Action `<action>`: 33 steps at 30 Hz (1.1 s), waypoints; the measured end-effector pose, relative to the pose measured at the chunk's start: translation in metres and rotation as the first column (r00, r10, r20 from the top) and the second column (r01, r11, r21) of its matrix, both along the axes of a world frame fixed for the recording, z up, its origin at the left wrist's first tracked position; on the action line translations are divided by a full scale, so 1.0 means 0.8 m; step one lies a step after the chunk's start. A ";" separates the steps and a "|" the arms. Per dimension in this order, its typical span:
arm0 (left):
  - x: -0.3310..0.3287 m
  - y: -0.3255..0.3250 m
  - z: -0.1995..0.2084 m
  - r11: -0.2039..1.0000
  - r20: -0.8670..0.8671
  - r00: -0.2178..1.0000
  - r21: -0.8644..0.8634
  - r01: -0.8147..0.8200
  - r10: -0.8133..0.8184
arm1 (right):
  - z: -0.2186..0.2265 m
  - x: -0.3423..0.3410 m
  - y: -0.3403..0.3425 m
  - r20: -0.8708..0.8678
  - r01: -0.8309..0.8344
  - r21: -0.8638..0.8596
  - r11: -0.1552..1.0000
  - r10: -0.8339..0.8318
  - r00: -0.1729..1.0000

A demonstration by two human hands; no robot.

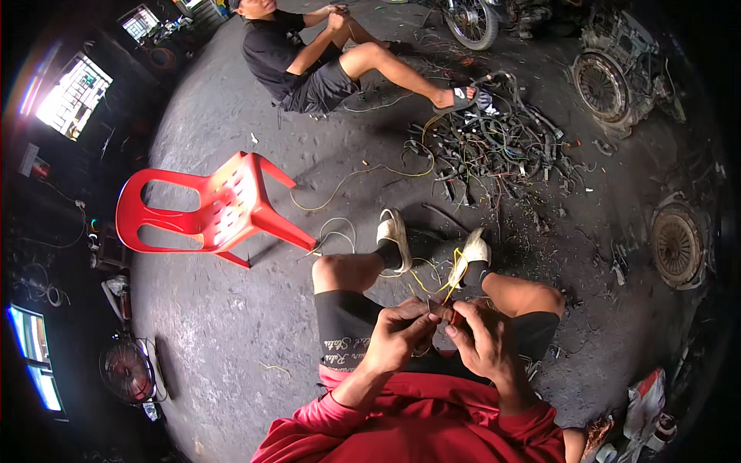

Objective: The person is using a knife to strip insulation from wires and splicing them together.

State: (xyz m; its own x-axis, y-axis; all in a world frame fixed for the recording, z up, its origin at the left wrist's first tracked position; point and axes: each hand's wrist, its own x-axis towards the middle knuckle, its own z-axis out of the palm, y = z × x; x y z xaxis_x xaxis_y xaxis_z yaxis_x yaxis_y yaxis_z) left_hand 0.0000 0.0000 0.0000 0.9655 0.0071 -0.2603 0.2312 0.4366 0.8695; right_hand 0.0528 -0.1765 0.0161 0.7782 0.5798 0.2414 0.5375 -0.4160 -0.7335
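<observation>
Between left hand and right hand, yellow wire extends forward

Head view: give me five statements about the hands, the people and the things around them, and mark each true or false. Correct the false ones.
1. The tangle of wires lies to the right of the red chair. True.
2. Someone is sitting on the red chair. False: nobody is on it.
3. The left hand and right hand are close together, with yellow wire leading forward from them. True.
4. Everyone in view is standing. False: the co-worker sits low, one leg stretched out toward the tangle of wires.
5. A fan shows at the lower left. True.
</observation>
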 end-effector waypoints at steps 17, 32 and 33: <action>0.010 0.001 0.007 0.999 -0.037 0.998 0.014 -0.046 0.046 | 0.000 0.007 0.003 -0.034 0.014 0.111 0.994 -0.010 0.999; 0.005 0.002 -0.006 0.997 -0.097 0.995 -0.066 -0.047 0.040 | -0.007 0.001 0.000 -0.071 0.015 0.120 0.993 -0.007 0.997; 0.003 0.001 -0.004 0.995 -0.123 0.990 -0.065 -0.070 0.062 | -0.008 0.000 -0.001 -0.120 0.034 0.122 0.992 -0.020 0.993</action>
